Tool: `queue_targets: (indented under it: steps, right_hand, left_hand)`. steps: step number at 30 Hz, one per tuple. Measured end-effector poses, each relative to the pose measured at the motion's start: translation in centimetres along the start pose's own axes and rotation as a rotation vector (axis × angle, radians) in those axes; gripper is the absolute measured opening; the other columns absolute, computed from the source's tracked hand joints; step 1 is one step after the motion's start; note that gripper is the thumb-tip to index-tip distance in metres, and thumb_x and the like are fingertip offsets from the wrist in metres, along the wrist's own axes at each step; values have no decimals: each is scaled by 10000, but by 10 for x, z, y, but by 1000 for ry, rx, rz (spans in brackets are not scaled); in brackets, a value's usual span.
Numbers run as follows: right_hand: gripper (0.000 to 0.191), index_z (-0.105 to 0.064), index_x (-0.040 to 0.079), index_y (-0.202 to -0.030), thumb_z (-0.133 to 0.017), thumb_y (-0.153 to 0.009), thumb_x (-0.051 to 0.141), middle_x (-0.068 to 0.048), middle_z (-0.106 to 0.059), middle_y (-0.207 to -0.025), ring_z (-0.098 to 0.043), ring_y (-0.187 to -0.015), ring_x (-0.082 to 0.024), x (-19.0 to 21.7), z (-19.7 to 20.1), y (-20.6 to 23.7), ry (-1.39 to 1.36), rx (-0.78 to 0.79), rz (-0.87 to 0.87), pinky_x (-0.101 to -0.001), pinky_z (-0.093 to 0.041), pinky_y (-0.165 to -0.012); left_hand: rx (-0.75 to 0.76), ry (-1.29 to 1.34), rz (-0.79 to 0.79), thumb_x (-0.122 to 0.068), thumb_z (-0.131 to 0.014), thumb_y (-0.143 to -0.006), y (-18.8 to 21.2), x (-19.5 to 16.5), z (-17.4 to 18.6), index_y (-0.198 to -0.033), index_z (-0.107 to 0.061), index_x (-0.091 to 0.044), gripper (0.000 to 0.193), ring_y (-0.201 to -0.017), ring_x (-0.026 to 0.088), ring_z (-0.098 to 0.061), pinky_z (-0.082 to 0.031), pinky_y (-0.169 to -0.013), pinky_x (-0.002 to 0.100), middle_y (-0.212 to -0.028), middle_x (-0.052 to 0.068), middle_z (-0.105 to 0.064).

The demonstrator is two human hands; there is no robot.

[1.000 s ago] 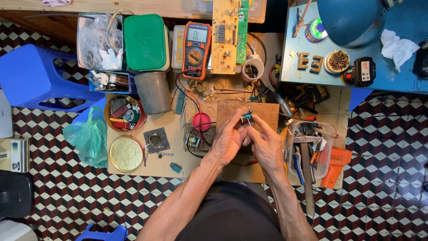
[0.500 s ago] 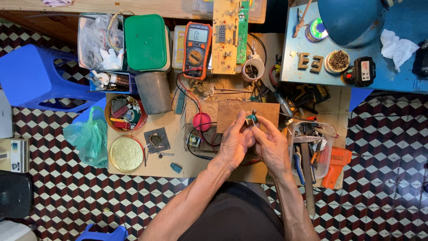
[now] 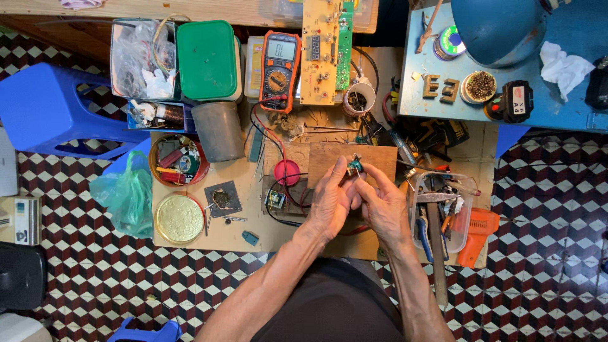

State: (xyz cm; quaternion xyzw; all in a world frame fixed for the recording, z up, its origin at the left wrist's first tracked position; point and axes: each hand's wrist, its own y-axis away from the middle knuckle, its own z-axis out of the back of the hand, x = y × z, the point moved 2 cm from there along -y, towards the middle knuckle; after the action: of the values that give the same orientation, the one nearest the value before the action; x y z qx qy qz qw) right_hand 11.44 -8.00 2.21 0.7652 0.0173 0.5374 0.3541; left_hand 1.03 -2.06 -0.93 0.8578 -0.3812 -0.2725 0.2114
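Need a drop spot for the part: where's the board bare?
Bare board between the gold lid, metal plate and front edge. A smaller patch lies below the grey cup. Crowded around both hands, multimeter and the tool tray.

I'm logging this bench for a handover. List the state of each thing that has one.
small teal component: pinched between both hands
left hand: fingers closed on it
right hand: fingers closed on it
multimeter: display lit
green-lidded box: shut
clear tool tub: open, holding tools
white cup: upright, open

Both hands [image 3: 358,202] raised together, fingertips pinched.
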Motion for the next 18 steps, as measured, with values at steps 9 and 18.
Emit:
queue_targets:
  steps: [9,18]
  right_hand:
    - [411,-575,23,-1378,-615,-990,151,-23,-606,-633,-418,-398,-22,2,-1,0,9,-8,-1,-190,-266,-339]
    - [390,-526,31,-1362,-592,-999,159,-33,-605,-632,-374,-348,-22,9,-6,6,-101,23,-39,-188,-226,-300]
  left_hand:
    - [84,20,-52,-367,-653,-1049,1,2,0,-1248,-587,-50,380,-1004,134,-606,-479,-739,251,-1094,44,-622]
    - [149,-75,-83,-340,-636,-1057,7,-6,-2,-1356,-569,-39,429,-953,138,-612,-478,-655,251,-1161,65,-630]
